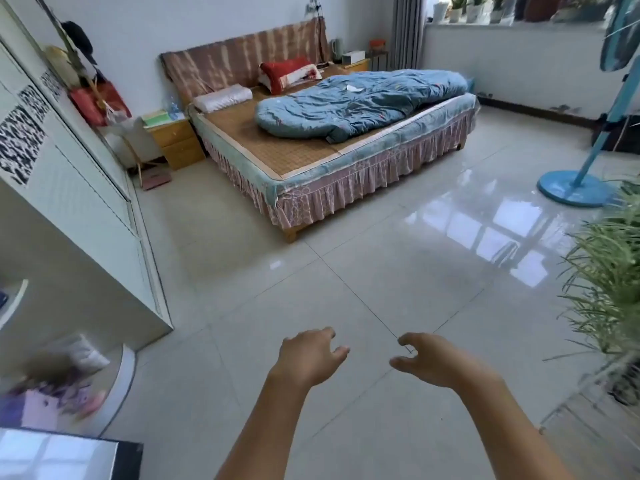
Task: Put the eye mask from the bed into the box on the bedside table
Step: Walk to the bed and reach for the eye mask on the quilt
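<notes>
The bed (304,157) stands across the room with a bamboo mat and a rumpled blue quilt (363,102). A small dark item (322,65) lies beside the red pillow (287,72); it may be the eye mask, too small to tell. A white box (353,57) sits on the far bedside table (358,66). My left hand (310,355) and my right hand (433,360) hover over the floor tiles, far from the bed. Both have their fingers apart and hold nothing.
A second bedside table (176,140) with green books stands left of the bed. A white wardrobe (69,188) runs along the left. A blue fan stand (575,187) and a potted plant (609,278) are on the right. Glossy tiled floor lies between me and the bed.
</notes>
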The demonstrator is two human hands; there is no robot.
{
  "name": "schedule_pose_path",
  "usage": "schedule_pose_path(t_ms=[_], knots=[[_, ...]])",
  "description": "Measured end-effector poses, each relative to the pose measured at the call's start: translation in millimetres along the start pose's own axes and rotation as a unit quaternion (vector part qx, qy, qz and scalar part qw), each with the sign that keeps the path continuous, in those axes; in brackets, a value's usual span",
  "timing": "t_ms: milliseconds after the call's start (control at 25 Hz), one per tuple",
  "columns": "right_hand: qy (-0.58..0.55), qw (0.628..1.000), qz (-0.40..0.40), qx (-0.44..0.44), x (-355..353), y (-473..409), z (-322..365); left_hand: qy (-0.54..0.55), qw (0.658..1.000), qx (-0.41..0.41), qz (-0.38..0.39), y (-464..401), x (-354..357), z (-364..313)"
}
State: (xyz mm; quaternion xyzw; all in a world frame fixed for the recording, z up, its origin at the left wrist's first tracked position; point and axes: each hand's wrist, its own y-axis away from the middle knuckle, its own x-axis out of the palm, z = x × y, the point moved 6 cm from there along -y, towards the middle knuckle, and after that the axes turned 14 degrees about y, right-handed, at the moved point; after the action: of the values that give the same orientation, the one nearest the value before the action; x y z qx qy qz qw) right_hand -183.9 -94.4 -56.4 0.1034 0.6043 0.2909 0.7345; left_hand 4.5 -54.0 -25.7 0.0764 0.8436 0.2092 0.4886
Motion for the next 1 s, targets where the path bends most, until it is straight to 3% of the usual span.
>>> schedule_pose_path(t_ms=[280, 560, 1000], knots=[[0.012, 1.000, 0.007, -0.006, -42, -92, 16, 0.008, 1.000, -0.005, 0.020, -99, -32, 12], [0.042, 0.999, 0.000, 0.009, -133, -228, 43, 0.003, 1.000, 0.005, 0.018, -247, -121, 12], [0.022, 0.999, 0.001, 0.047, -265, -416, -23, -0.037, 0.997, 0.038, 0.061, -482, -193, -80]])
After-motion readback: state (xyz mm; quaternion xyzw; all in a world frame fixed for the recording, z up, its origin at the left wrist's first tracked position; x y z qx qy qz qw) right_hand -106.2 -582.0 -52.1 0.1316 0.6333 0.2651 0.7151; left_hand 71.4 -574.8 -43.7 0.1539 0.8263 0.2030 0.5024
